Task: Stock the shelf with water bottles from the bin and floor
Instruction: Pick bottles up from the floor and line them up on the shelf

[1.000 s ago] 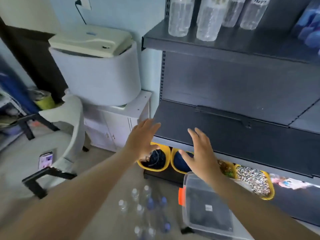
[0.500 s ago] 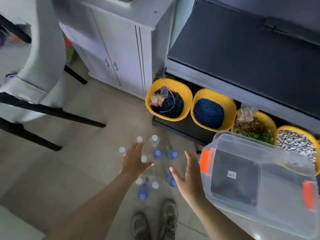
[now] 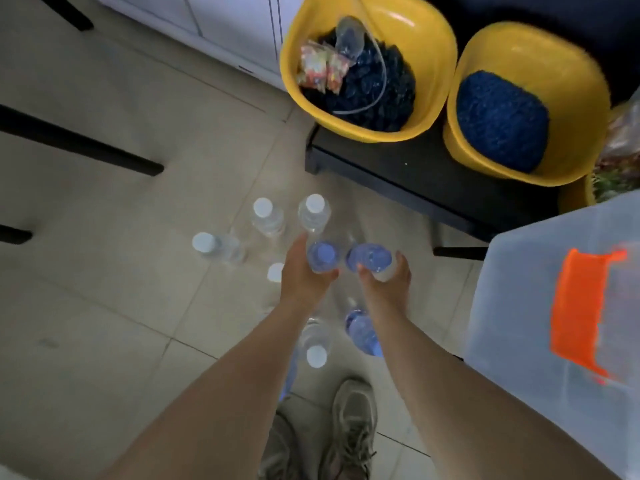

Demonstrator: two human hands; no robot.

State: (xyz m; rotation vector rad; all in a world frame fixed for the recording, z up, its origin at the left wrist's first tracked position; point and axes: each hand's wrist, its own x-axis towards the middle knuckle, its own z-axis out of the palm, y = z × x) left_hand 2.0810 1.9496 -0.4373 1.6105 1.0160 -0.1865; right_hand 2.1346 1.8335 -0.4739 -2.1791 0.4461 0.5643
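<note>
two yellow tubs [image 3: 433, 74] of dark goods, white cabinet [image 3: 221, 19], grey sneakers [image 3: 353, 427], tiled floor [image 3: 104, 323]

I can't see the bodies of the two blue-capped bottles [image 3: 323, 256] on the floor, because my left hand [image 3: 303, 275] and right hand [image 3: 384, 282] wrap around them from above. My forearms cover part of the bottles nearer my feet, including a white-capped bottle [image 3: 316, 355]. The clear bin [image 3: 519, 306] runs off the right edge, smeared by motion, and its orange latch [image 3: 581, 313] is blurred. A third yellow tub [image 3: 571, 197] is mostly hidden behind the bin. My shoes [image 3: 349, 427] are cut off at the bottom.
</note>
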